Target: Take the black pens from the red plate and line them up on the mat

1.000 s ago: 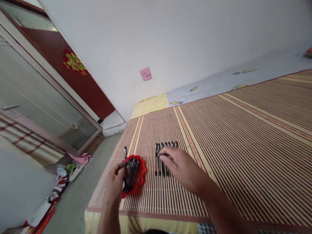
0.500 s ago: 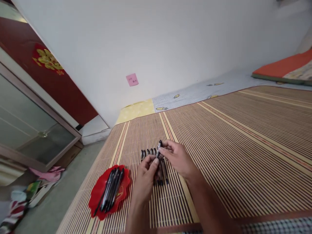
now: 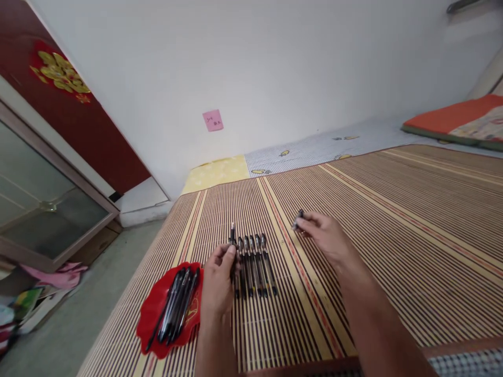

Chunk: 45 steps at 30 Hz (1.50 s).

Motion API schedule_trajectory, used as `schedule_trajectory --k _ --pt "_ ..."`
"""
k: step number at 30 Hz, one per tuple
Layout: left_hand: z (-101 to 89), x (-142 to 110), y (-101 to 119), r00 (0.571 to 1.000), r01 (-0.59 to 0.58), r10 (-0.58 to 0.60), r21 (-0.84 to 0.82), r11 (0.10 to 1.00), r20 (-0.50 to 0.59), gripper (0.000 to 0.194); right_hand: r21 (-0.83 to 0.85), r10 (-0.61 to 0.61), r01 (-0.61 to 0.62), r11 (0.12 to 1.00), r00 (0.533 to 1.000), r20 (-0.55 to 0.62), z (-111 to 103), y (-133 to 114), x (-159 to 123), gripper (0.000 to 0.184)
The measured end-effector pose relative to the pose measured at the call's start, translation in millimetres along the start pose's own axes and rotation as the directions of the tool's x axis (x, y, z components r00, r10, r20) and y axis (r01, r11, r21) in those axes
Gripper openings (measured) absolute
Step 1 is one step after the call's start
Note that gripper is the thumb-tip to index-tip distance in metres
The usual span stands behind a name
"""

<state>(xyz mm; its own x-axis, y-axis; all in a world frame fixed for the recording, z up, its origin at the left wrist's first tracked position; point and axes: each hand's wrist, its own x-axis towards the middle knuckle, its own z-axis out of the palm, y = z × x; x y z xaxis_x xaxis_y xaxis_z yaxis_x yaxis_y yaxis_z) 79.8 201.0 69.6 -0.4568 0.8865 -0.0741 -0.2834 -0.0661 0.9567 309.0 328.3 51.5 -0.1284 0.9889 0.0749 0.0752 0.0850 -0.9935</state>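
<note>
My left hand [image 3: 220,280] grips an uncapped pen [image 3: 232,234], its tip pointing up and away from me; the palm hides the lower barrel. Apart to the right, my right hand [image 3: 324,235] pinches a dark pen cap [image 3: 298,217] between thumb and fingers. Several capped black pens [image 3: 257,267] lie side by side in a row on the striped mat, just right of my left hand, which covers part of the row. On the left, a red scalloped plate [image 3: 147,319] holds several more black pens [image 3: 181,303] in a bundle.
A striped bamboo mat [image 3: 353,262] covers the bed. A pink note [image 3: 212,120] is stuck on the white wall [image 3: 294,68] behind it. An orange folded quilt [image 3: 451,116] lies at the far right. Left of the bed's edge is the floor [image 3: 129,256], with a glass-panelled door [image 3: 43,193].
The cap has come off the pen. My right hand has moved right and up with the cap, while my left hand has shifted left with the pen, uncovering more of the row.
</note>
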Motion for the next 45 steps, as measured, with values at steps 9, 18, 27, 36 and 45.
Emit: schedule_trajectory --k 9,18,27,36,45 --pt "-17.2 6.1 3.8 0.997 -0.002 -0.008 -0.138 0.990 -0.072 0.039 -0.637 0.203 -0.065 0.768 0.968 0.146 71.2 25.8 49.5 0.030" --pt "-20.7 10.7 -2.6 0.997 0.015 -0.027 -0.147 0.989 -0.077 0.039 -0.770 0.183 0.033 0.637 0.964 0.193 88.4 33.6 52.6 0.016" --pt "-21.7 12.2 -4.5 0.998 0.005 -0.013 -0.125 0.992 -0.068 0.038 -0.747 0.109 0.204 0.633 0.932 0.347 91.9 19.5 47.0 0.029" --pt "-25.4 12.5 -3.7 0.997 0.024 -0.032 -0.122 0.992 -0.064 0.038 -0.762 0.160 0.184 0.621 0.922 0.354 99.7 21.7 48.3 0.020" --pt "-22.5 11.3 -3.2 0.997 0.025 -0.035 -0.146 0.989 -0.068 0.040 -0.768 0.174 0.182 0.614 0.918 0.357 99.4 16.2 43.6 0.018"
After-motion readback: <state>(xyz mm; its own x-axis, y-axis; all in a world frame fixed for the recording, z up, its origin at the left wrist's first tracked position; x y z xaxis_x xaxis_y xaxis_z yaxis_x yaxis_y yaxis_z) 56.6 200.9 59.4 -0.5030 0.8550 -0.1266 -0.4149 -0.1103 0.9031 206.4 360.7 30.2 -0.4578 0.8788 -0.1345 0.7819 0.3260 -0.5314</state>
